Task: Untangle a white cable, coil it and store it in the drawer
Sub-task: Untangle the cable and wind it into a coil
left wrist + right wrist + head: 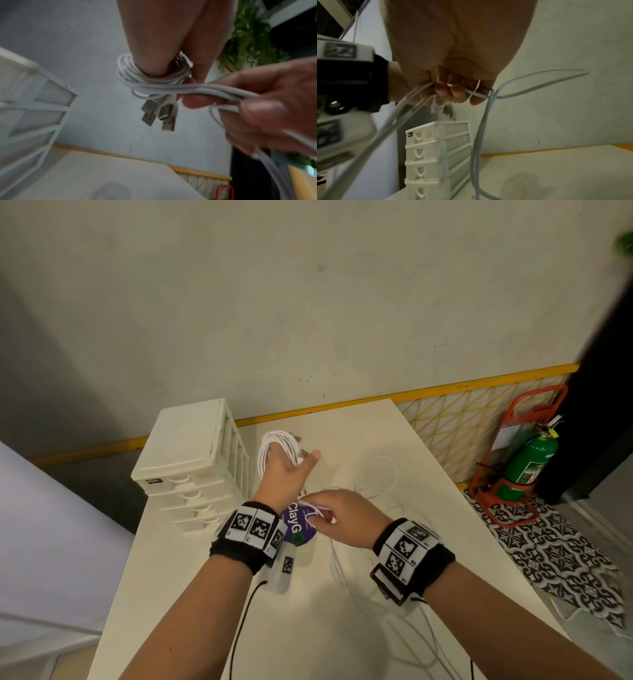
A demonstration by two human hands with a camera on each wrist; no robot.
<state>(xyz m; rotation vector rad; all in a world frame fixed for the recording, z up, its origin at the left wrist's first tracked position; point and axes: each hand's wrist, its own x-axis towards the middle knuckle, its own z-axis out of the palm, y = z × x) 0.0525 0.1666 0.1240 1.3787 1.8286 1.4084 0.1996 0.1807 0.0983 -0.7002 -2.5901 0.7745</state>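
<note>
A white cable (278, 447) is wound in a coil round the fingers of my left hand (301, 451), held up over the table beside the drawer unit (191, 460). In the left wrist view the coil (150, 75) wraps the fingers and two USB plugs (159, 115) hang below it. My right hand (325, 515) pinches several strands of the same cable just below the left wrist. The right wrist view shows its curled fingers (452, 93) gripping the strands (412, 100), which trail down. More cable (378, 484) lies in loose loops on the table.
The white table (472, 559) stands against a wall. The drawer unit (436, 155) has several shut drawers. A purple round label (299, 529) lies under my hands. A green fire extinguisher (527, 463) in a red stand is on the floor at the right.
</note>
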